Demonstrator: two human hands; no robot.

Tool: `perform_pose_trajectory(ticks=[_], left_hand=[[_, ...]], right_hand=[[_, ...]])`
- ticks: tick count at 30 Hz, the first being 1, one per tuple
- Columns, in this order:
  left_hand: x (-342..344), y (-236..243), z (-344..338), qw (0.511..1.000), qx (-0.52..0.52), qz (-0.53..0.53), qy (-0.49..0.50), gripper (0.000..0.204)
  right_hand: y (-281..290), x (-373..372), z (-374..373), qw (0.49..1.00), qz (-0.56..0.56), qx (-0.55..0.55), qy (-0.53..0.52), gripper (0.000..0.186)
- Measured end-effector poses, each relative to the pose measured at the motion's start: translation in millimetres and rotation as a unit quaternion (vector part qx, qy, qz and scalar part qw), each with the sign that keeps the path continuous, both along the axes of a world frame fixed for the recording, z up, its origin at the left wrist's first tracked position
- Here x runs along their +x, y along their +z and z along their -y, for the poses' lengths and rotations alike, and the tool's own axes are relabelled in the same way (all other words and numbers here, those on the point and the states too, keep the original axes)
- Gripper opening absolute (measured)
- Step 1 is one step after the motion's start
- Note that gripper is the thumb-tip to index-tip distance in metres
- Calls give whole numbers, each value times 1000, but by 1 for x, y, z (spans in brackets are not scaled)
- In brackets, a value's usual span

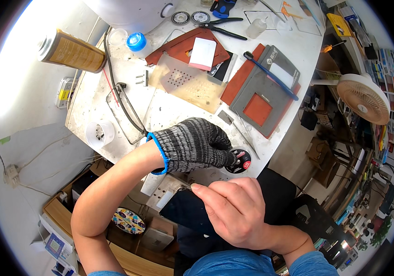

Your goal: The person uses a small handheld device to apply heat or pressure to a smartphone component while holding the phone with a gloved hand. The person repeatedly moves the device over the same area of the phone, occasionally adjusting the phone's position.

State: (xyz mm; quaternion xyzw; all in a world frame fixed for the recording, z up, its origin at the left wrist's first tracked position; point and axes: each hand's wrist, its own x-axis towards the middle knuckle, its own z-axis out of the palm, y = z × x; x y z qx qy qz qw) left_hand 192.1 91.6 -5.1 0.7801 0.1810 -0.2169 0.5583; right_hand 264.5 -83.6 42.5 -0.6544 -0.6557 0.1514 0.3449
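Note:
My left hand (194, 145) wears a grey-and-black striped knit glove with a blue cuff. Its fingers are curled together, the tips gripping the left edge of a round disc (243, 164) with a black label and a red spot, at the bench's near edge. My right hand (236, 209) is bare and closed. Thumb and forefinger pinch the upper corner of a dark glossy flat screen panel (183, 209), tilted below the bench edge. The right palm and the panel's right side are hidden behind my fingers.
On the white bench (128, 110) lie a grey-and-red mat (270, 87) with a blue toothbrush (275, 79), a perforated translucent sheet (185, 83), black pliers (224, 28) and a metal tool (247, 138). A small white cup (100, 133) and spray can (75, 50) stand left; a fan (362, 99) is right.

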Motion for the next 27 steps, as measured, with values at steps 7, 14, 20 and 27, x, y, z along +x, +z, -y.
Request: perform_pose_trajectory(ticks=[7, 14, 20, 27], left_hand=[[2, 4, 0, 999, -22, -17, 17, 37], [2, 4, 0, 999, -20, -25, 18, 38], [2, 5, 0, 999, -22, -29, 18, 37], [3, 6, 1, 998, -41, -26, 26, 37]], right_hand=[[0, 1, 0, 1000, -4, 6, -3, 41], [-1, 0, 0, 1000, -8, 4, 2, 40], [-1, 0, 0, 1000, -4, 5, 2, 40], [0, 0, 0, 1000, -5, 3, 3, 40]])
